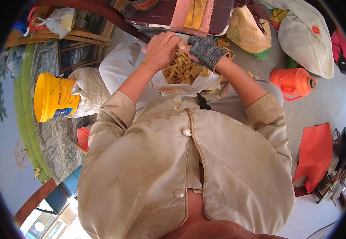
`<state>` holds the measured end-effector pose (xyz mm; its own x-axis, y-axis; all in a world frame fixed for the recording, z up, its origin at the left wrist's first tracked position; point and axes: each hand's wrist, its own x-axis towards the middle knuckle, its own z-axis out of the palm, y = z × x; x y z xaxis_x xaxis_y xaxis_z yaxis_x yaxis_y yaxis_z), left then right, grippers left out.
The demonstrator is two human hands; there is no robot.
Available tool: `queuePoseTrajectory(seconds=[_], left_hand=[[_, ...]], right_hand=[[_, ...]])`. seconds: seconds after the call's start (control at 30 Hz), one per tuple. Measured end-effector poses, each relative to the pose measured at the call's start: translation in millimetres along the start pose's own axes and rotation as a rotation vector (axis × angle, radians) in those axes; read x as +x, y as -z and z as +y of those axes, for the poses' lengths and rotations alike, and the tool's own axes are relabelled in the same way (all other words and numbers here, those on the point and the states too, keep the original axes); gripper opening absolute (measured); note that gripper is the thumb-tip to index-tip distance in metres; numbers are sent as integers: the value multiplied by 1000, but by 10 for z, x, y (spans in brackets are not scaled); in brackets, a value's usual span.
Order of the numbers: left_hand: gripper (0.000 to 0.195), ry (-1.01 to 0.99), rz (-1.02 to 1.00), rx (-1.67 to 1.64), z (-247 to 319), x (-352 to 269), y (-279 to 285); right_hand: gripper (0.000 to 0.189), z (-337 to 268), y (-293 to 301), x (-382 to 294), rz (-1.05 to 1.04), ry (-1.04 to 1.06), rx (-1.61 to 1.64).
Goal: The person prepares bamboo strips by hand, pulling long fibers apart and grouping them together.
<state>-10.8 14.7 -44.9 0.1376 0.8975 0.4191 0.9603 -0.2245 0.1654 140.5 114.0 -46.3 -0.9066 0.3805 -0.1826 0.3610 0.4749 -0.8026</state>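
My bare left hand (163,49), fingers curled down, meets my right hand (204,50) above my lap. A dark grey fingerless knit glove (209,50) covers much of the right hand. Between its thumb and the left fingers shows the edge of a small tan strip (181,43). What the left fingers hold is hidden beneath them. Under both hands, a white plastic bag (187,88) lies spread between my knees. It carries a heap of tan folded strips (186,70), their material unclear.
Ahead stands a dark red tabletop (152,19) with pink cloth (177,18) and a gold strip (194,15). At left are a yellow bucket (50,97) and woven sack (90,89). An orange thermos jug (293,82), paper sack (247,31) and white sack (307,41) lie right.
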Motion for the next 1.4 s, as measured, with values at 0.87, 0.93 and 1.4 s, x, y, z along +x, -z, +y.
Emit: queuePoseTrajectory(seconds=[0.87,0.93,1.4], left_hand=[[22,701,2,-701,-384,796,-197],[25,588,-16,-489,-444,773,-294],[24,894,-239,-1215,279,-23,-117]], right_hand=[[44,497,510,532,842,205,-667],[30,568,436,599,655,60,-766],[22,-40,88,-114,787,290,-256]])
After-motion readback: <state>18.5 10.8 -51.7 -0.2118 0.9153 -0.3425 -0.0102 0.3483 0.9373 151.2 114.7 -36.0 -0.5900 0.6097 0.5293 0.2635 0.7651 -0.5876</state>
